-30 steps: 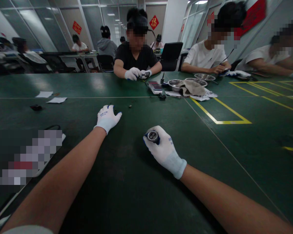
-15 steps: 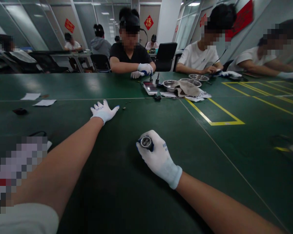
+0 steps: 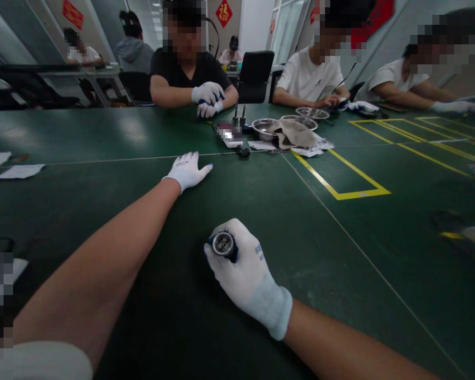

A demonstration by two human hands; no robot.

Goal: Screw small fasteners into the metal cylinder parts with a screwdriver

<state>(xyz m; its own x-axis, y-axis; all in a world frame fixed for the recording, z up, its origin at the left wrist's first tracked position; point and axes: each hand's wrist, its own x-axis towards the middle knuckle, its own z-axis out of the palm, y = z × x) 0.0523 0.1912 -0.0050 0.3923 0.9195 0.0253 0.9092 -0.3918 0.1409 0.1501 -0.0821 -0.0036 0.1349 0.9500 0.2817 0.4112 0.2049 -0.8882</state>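
Observation:
My right hand (image 3: pixel 241 269), in a white glove with blue fingertips, is closed around a dark cylinder with a silver rim (image 3: pixel 223 244). The cylinder's open end faces up and shows small round metal pieces inside. Its lower part is hidden by the glove. Further forward and to the left, my left hand (image 3: pixel 187 171) lies palm down on the green table (image 3: pixel 142 295), fingers apart. Whatever may be under that palm is out of sight.
Across the table are metal bowls (image 3: pixel 264 129), a grey cloth (image 3: pixel 293 133), a dark tool (image 3: pixel 244 149) and two upright black bits (image 3: pixel 239 117). A yellow tape outline (image 3: pixel 364 193) is at right, paper sheets (image 3: pixel 18 171) at left. Several co-workers sit opposite.
The view has turned right. My left hand has slid right along the table, and the small loose pieces beside it no longer show. My right hand still grips the cylinder.

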